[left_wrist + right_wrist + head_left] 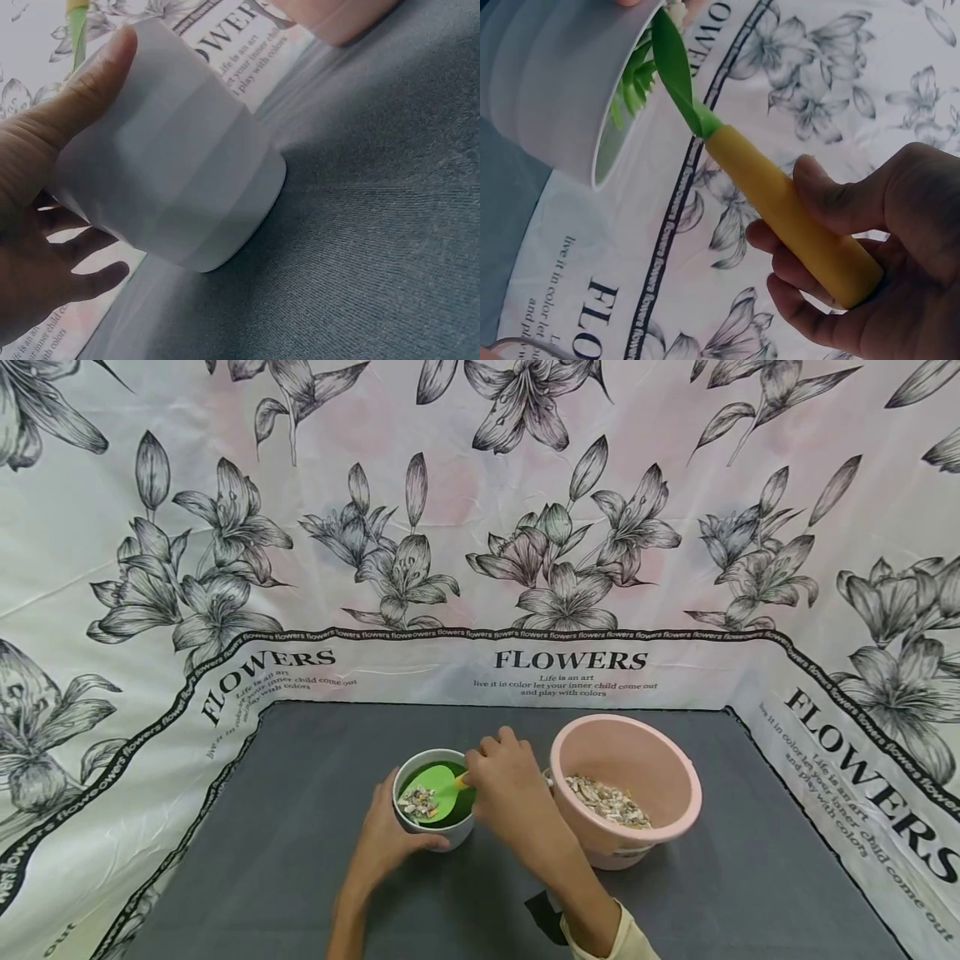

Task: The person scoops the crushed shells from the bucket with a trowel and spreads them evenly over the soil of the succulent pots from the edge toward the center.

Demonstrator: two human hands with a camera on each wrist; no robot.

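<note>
White pot: my landmark, this pot sits on the gray cloth, green leaves inside.
Left hand: mine is wrapped round the pot's left side, thumb in front.
Scoop: green scoop, pebbly bits on it, at the pot's mouth; my right hand grips its yellow handle.
Bucket: pink one right of the pot, more bits inside.
Backdrop: lily-print sheet behind the pot, "FLOWERS" lettering along the bottom.

A grey cloth-covered table spreads beneath the hands; beyond them and to both sides rises white fabric printed with lilies and "FLOWERS".
</note>
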